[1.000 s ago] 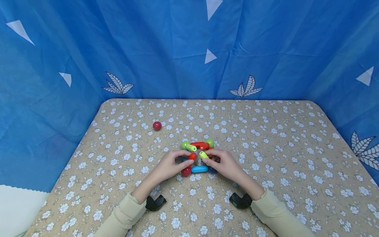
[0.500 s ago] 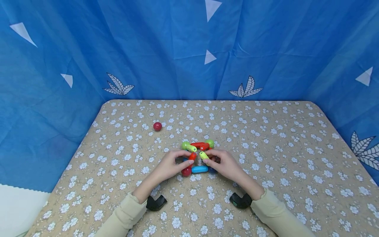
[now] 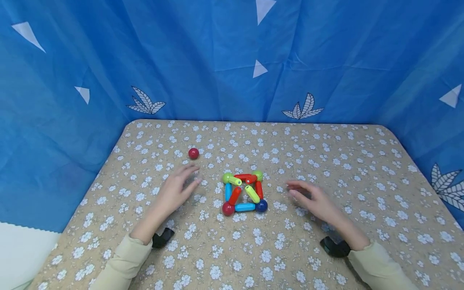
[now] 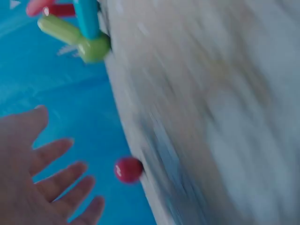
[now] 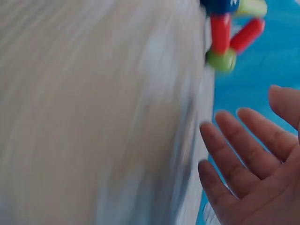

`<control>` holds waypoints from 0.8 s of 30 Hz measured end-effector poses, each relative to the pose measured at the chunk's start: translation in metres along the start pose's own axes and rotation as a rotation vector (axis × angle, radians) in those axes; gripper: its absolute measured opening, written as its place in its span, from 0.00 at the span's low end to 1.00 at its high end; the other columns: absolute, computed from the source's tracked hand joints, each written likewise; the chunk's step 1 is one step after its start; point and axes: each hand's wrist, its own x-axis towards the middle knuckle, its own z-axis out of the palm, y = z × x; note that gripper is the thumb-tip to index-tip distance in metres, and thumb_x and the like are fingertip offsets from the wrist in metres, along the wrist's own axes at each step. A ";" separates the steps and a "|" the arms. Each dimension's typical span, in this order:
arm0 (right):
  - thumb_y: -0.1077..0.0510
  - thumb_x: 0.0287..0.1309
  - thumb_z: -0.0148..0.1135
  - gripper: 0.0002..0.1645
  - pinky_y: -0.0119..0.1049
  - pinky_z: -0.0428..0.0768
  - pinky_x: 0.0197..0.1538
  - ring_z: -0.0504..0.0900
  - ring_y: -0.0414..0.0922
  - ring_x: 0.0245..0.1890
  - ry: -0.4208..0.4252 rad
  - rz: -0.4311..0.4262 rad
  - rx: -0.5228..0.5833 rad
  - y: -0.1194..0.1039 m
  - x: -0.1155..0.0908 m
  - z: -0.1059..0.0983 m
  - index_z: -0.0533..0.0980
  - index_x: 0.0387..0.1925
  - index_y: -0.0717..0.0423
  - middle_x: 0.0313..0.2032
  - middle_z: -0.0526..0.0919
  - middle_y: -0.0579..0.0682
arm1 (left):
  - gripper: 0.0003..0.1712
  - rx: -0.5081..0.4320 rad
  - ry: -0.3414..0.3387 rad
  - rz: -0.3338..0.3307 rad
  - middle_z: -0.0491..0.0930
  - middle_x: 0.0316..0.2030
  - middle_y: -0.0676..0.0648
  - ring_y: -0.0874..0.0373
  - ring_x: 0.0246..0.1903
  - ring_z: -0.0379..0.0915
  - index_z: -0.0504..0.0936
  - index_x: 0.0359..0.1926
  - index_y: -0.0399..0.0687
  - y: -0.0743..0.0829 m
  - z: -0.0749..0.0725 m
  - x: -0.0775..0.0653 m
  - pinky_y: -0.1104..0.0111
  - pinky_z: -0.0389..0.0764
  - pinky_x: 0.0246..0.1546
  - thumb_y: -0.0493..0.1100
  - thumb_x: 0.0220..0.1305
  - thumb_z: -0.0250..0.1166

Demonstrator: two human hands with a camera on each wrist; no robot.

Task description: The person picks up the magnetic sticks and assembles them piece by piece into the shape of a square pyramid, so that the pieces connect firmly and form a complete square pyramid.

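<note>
In the head view a square of rods and balls lies mid-table. Its corners are a red ball (image 3: 228,208), a dark blue ball (image 3: 261,206) and two green balls (image 3: 257,175). A blue rod (image 3: 245,207) forms the near side. From the corners a red rod (image 3: 235,195), a yellow-green rod (image 3: 252,194) and two others lean inward and up, their tips apart. My left hand (image 3: 175,189), fingers spread and holding nothing, is left of the square, nearest a loose red ball (image 3: 193,153). My right hand (image 3: 313,199) hovers to the right, also without anything in it.
A floral cloth (image 3: 326,153) covers the table. Behind it hangs a blue curtain (image 3: 203,60) with white leaf and triangle prints. Each wrist wears a black camera (image 3: 335,247).
Both hands have let go of the leaning red and yellow-green rods and moved outward, the left one leftward toward the loose ball, the right one rightward. The rods stay leaning.
</note>
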 end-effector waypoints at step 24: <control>0.45 0.67 0.50 0.43 0.65 0.50 0.61 0.46 0.68 0.65 -0.070 0.001 -0.415 0.041 -0.017 -0.051 0.48 0.69 0.70 0.66 0.49 0.72 | 0.42 0.215 -0.135 -0.115 0.46 0.68 0.30 0.32 0.66 0.38 0.55 0.69 0.38 -0.056 -0.021 0.014 0.37 0.47 0.59 0.49 0.62 0.63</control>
